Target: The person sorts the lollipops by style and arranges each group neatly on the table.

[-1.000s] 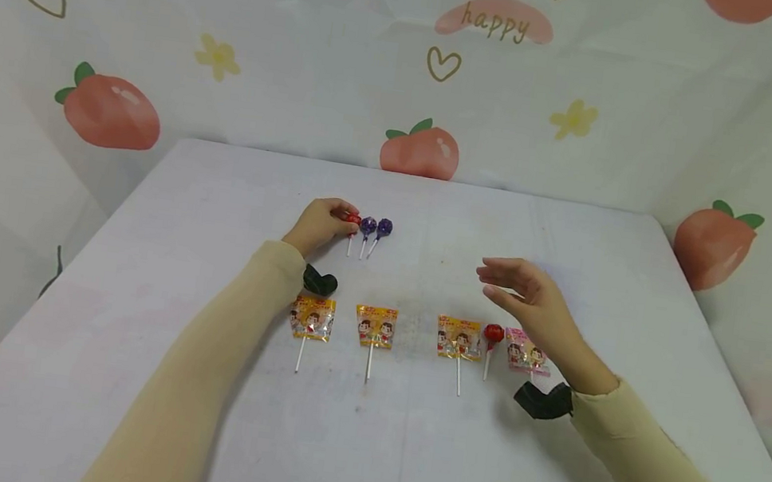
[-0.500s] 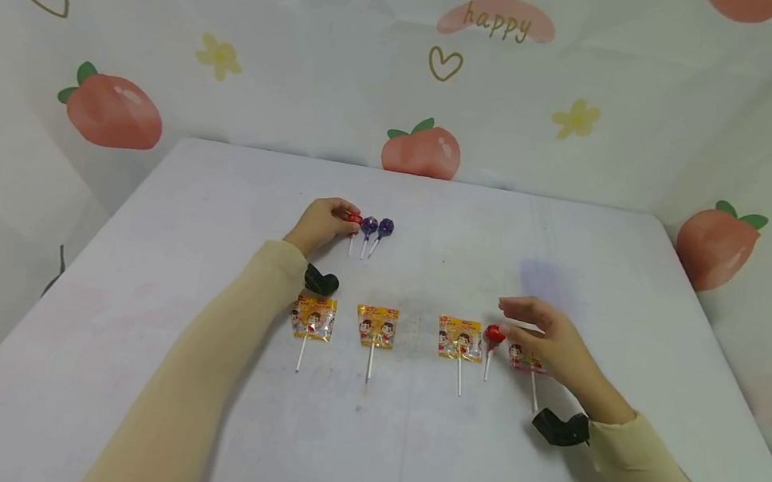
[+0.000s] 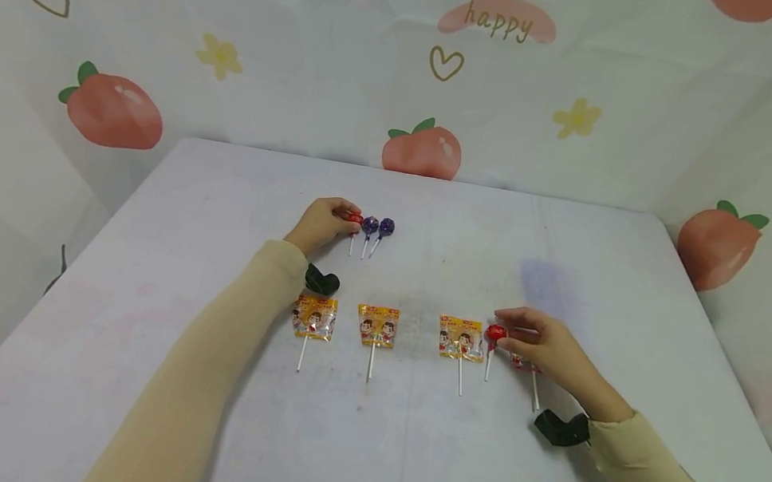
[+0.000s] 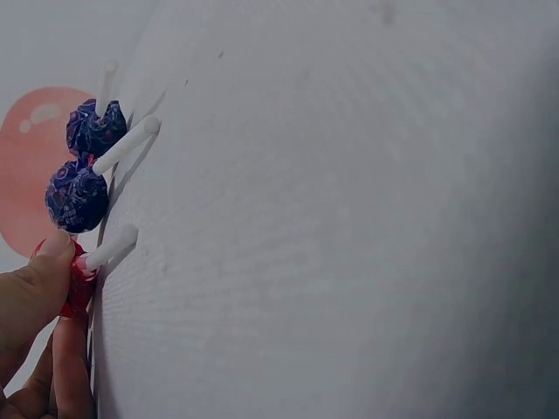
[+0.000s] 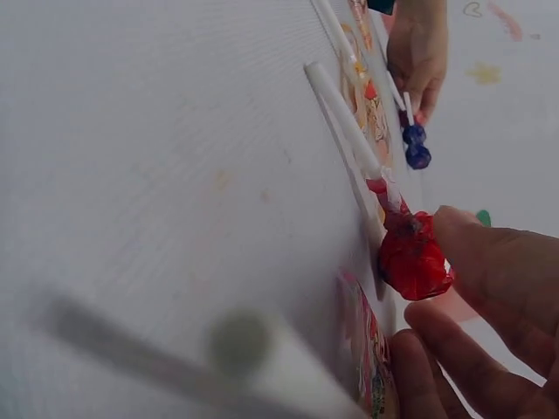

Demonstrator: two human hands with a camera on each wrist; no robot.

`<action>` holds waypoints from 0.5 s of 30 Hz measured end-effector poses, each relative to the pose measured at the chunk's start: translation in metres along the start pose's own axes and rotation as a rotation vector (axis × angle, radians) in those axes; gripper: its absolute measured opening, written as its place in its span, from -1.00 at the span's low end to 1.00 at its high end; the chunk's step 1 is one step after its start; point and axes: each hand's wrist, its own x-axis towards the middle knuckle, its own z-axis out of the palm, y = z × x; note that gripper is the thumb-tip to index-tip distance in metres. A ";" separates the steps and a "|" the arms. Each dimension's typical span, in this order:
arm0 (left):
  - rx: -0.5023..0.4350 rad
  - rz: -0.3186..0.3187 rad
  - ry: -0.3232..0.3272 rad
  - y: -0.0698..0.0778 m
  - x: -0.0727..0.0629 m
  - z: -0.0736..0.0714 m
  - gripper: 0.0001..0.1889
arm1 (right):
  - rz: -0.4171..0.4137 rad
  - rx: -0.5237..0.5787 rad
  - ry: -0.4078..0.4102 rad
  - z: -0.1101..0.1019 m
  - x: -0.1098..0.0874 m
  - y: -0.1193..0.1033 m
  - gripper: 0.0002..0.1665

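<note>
My left hand (image 3: 321, 225) pinches a red-wrapped lollipop (image 4: 80, 278) between thumb and fingers at the back of the table. Two purple-wrapped lollipops (image 3: 369, 225) lie just right of it, white sticks toward me. Over on the right, my right hand (image 3: 549, 349) hovers around another red lollipop (image 5: 415, 262) that lies on the table. Its thumb is at the candy's edge and its fingers are spread, not closed round it. Below this hand lies a pink-bagged flat lollipop (image 5: 371, 349), partly hidden. A yellow-bagged lollipop (image 3: 462, 339) lies to the left of the red one.
Two more yellow-bagged lollipops, one left (image 3: 314, 319) and one nearer the middle (image 3: 376, 327), lie in the same row. A white cloth covers the table (image 3: 361, 447). Behind it hangs a fruit-print backdrop (image 3: 335, 66).
My right hand has come down and toward me, from above the row to the red lollipop. The left hand stays on its red lollipop.
</note>
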 end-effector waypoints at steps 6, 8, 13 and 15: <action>0.006 -0.007 -0.001 -0.001 0.001 0.001 -0.65 | 0.045 0.002 -0.013 0.002 0.001 -0.001 -0.46; 0.013 -0.007 0.000 -0.001 0.001 0.000 -0.64 | 0.065 0.000 -0.014 0.002 0.002 -0.002 -0.47; 0.018 0.007 0.000 -0.001 0.000 0.000 -0.64 | 0.092 -0.009 -0.009 0.004 0.003 -0.001 -0.51; 0.020 0.011 0.001 -0.001 0.000 0.000 -0.64 | 0.091 -0.025 -0.011 0.004 0.004 -0.001 -0.52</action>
